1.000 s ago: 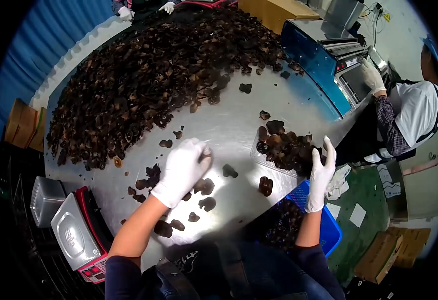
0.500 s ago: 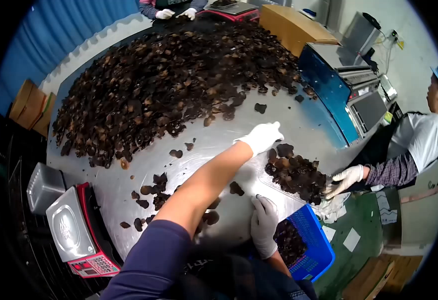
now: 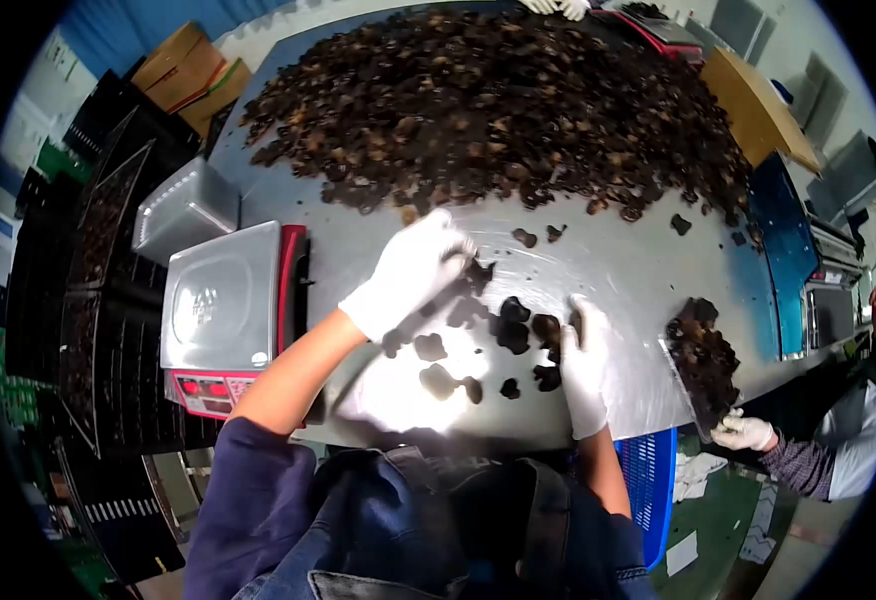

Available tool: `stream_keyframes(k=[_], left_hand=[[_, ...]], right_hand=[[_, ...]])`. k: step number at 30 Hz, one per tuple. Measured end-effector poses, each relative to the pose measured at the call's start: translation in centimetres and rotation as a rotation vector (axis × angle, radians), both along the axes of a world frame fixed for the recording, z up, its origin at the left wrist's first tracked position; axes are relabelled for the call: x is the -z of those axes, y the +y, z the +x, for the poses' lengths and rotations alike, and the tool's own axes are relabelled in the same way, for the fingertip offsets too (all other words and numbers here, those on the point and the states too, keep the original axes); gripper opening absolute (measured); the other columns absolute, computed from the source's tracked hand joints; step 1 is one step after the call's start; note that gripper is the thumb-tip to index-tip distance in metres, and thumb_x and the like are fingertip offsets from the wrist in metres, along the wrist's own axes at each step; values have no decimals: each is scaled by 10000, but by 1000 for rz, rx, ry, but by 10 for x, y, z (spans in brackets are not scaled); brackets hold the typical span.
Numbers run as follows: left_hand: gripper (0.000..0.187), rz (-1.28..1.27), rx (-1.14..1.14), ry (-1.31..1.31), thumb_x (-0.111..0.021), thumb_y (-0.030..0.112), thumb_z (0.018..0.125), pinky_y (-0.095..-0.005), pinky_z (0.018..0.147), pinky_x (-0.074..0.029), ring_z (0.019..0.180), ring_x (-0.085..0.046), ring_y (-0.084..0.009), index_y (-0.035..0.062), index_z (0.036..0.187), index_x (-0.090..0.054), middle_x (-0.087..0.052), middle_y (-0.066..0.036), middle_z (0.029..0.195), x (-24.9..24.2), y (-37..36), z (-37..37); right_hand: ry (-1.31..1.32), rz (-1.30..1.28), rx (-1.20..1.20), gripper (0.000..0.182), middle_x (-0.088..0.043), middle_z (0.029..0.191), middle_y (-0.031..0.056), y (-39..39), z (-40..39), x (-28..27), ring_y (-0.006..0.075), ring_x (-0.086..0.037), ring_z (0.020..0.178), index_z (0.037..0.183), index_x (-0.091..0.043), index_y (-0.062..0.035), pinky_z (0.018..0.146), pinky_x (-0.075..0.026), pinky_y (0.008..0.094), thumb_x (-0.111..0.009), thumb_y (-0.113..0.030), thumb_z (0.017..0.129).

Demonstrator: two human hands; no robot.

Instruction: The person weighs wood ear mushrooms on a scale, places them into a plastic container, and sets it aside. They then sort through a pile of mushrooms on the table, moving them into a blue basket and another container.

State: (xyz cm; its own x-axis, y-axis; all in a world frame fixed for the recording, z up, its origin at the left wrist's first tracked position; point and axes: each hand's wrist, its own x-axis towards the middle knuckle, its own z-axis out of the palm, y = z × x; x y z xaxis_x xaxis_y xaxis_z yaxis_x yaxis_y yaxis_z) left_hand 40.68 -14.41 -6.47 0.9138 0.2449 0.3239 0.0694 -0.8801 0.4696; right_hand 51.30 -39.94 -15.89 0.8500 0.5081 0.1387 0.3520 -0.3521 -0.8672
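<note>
your left hand (image 3: 414, 274) is curled at a dark piece (image 3: 480, 272), right hand (image 3: 585, 370) beside loose pieces (image 3: 512, 336) on the metal table (image 3: 638, 285), can't tell if either grips, a hasty sweep could scatter them

No word, brand or number can be read for certain. The square silver metal pan (image 3: 223, 300) of the red-sided weighing scale bears a mark near its middle, washed out by glare. Below the pan, the scale's red-and-white control panel (image 3: 216, 391) has small dark display windows with red glowing marks, too blurred to make out as digits. Its key labels are likewise too small to read.
</note>
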Motion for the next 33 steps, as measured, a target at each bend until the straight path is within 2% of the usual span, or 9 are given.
stream_keyframes(k=[4,7,12,14,21,23,26,32,33], left_hand=[[401,-218,6,407,-681,104,842,-383,873,-513,1002,-625,-322,114,1241,-645,-621,-138,1068,-6,-2,-62],[502,-43,13,122,-660,49,827,-382,1033,-457,1165,-584,-339,54,1323,-581,-613,-178,1262,-41,37,-108],[510,-25,-644,-197,-537,-110,838,-357,1076,-433,1277,-527,-288,35,1325,-576,-518,-158,1417,-70,210,-212],[583,462,-749,77,-508,-139,802,-373,1090,-421,1292,-509,-316,49,1352,-555,-537,-169,1393,-41,295,-260],[361,438,-626,376,-511,-94,766,-384,906,-500,994,-667,-353,35,1014,-739,-716,-172,976,-41,371,-279],[247,107,-678,432,-633,-35,686,-355,773,-535,800,-695,-329,9,899,-752,-719,-174,849,-70,360,-263],[149,301,-546,482,-657,-51,671,-299,700,-520,686,-668,-192,5,777,-745,-710,-168,751,-80,370,-262],[170,112,-610,193,-634,-69,758,-296,740,-511,784,-683,-225,-23,906,-706,-706,-181,863,-104,354,-274],[195,371,-616,111,-616,-67,795,-317,776,-513,844,-678,-277,-11,971,-678,-695,-184,931,-111,340,-273]], right_hand=[[-229,81,-193,372,-571,1264,188,48,-28,-6,350,-530,1195,1244,-586,-25,1036,-417,401,-593,-29,872],[-120,69,-29,344,-568,1287,186,45,-37,-40,331,-510,1238,1238,-593,2,1089,-366,402,-589,-49,898],[-183,-18,180,307,-546,1296,196,-13,-48,-33,332,-502,1245,1248,-578,27,1076,-372,389,-552,-44,950],[-279,-116,174,295,-552,1281,188,-38,-54,-18,325,-511,1224,1240,-578,32,1060,-382,390,-556,-23,951],[-284,-123,220,278,-561,1254,174,-52,-76,0,305,-528,1199,1186,-612,7,1027,-417,371,-582,41,911],[-372,-181,211,266,-567,1248,160,-45,-76,-8,309,-538,1184,1149,-629,1,1023,-429,372,-591,57,892],[-374,-99,201,262,-571,1242,156,-40,-71,-9,310,-543,1175,1139,-633,-5,1011,-439,372,-587,59,889],[-388,-103,113,196,-638,1136,125,15,-67,-50,288,-589,1106,1038,-674,-16,953,-462,372,-600,57,872],[-394,-108,-27,205,-646,1118,118,33,-64,-56,287,-598,1078,1028,-681,-29,923,-471,373,-616,52,852]])
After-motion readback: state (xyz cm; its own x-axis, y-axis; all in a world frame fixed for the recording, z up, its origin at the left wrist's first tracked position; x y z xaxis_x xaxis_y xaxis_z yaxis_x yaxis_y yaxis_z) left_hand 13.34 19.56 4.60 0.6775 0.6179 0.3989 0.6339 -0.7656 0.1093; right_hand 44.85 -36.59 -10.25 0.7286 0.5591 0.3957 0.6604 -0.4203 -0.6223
